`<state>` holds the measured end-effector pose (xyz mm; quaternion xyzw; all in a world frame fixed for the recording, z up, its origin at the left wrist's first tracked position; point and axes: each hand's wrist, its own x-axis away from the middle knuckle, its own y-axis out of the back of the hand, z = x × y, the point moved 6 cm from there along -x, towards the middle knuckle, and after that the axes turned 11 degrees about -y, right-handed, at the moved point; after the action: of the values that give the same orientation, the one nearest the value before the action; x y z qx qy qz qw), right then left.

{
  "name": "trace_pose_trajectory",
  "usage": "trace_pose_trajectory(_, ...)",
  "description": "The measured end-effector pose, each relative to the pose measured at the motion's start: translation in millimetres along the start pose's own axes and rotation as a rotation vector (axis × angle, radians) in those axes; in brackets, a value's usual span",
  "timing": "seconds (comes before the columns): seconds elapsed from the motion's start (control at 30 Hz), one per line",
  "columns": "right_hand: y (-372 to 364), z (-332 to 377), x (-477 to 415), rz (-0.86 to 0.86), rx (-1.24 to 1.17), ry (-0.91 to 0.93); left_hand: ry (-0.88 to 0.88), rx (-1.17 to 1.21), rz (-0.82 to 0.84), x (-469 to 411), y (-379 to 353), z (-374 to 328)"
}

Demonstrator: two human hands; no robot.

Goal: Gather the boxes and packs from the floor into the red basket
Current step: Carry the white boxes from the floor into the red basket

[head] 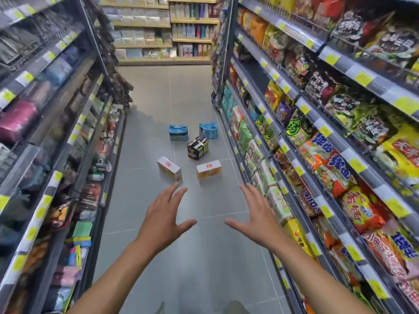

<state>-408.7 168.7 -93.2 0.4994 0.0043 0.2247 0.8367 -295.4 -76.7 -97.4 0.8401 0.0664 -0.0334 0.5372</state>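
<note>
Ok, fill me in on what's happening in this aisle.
A person stands in a shop aisle with both arms stretched forward, left hand and right hand open and empty. Ahead on the floor lie five items: two white boxes, two blue packs and a dark pack. None has been picked up yet. No red basket is in view.

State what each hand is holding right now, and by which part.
Nothing is held. The left hand and right hand are both open with fingers spread, in the air short of the two white boxes on the floor.
</note>
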Motion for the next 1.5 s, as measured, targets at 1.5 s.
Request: trace_pose_trajectory(1.5,32,27,-633,0.209,0.039,-0.144,0.039,0.048,0.198,-571,-65,238)
